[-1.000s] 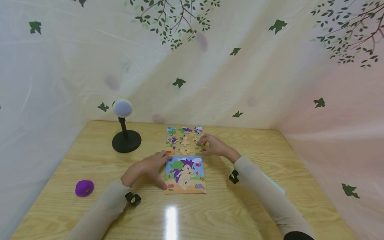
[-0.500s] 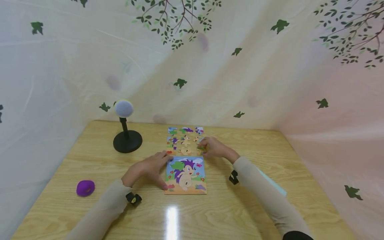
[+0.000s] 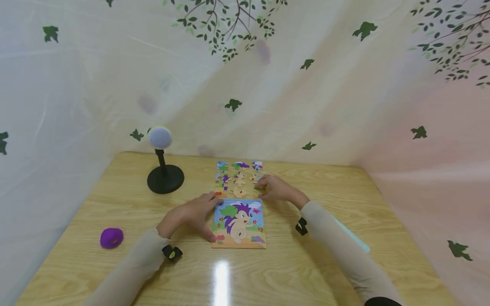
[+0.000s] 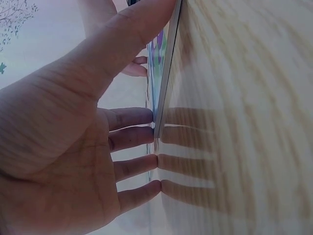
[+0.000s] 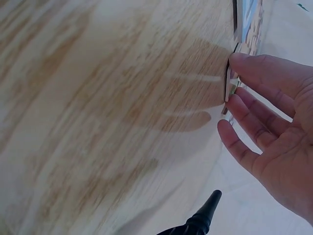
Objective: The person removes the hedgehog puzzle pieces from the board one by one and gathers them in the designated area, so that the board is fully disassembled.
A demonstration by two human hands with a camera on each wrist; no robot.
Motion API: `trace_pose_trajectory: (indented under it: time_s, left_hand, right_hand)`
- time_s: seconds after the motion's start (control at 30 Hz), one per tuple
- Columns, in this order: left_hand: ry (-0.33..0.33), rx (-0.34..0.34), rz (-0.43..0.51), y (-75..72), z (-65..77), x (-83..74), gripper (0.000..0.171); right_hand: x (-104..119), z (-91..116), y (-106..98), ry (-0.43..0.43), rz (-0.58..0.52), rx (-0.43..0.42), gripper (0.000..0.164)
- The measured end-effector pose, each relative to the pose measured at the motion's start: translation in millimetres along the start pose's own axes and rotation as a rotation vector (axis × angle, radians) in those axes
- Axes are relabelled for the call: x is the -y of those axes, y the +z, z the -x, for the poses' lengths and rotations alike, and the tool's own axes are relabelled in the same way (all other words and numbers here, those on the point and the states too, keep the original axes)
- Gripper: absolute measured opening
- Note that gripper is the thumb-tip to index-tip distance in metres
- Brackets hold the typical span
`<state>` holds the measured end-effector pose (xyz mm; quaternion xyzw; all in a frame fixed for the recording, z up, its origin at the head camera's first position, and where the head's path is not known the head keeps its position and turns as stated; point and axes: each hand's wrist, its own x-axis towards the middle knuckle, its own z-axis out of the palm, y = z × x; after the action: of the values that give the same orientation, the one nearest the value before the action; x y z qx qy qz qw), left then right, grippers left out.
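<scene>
A square hedgehog picture board (image 3: 241, 225) lies flat on the table. My left hand (image 3: 193, 214) rests at its left side, thumb at the near corner and fingertips at the far corner; its fingers look straight in the left wrist view. Beyond the board, several loose jigsaw pieces (image 3: 240, 178) are spread in rows. My right hand (image 3: 277, 188) is at the right side of these rows. In the right wrist view, thumb and fingers pinch a thin jigsaw piece (image 5: 228, 81) at its edges, close to the table. Its printed face is mostly hidden by the fingers.
A round-headed device on a black stand (image 3: 164, 178) stands at the back left. A purple ring-like object (image 3: 111, 238) lies at the left. Beside the right forearm is a light blue flat strip (image 3: 352, 236). A patterned curtain (image 3: 268, 106) hangs behind the table.
The head view has shifted slightly. My right fingers have drawn a little nearer and lower over the right-hand pieces. The left hand and the picture board keep their places.
</scene>
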<state>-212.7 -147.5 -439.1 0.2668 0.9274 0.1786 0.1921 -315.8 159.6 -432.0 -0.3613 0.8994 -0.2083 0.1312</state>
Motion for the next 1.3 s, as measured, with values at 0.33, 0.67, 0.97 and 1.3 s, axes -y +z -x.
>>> trace_pose_trajectory:
  time_s: [0.33,0.67,0.97,1.3]
  left_hand:
    - [0.003,-0.011,0.003,0.5,1.9,-3.2,0.115]
    - [0.017,-0.011,0.011,1.0,2.8,-0.5,0.116]
    - [0.026,-0.005,0.014,0.8,-1.0,-3.1,0.115]
    - [0.048,-0.012,0.039,-1.1,1.9,-2.2,0.115]
  right_hand:
    - [-2.0,1.7,3.8,0.043,-0.060,-0.015,0.036]
    - [0.3,4.5,5.3,0.039,-0.071,-0.027,0.037]
    - [-3.9,7.1,5.9,0.030,-0.018,-0.061,0.038]
    - [-0.1,7.0,3.7,0.061,-0.025,-0.047,0.035]
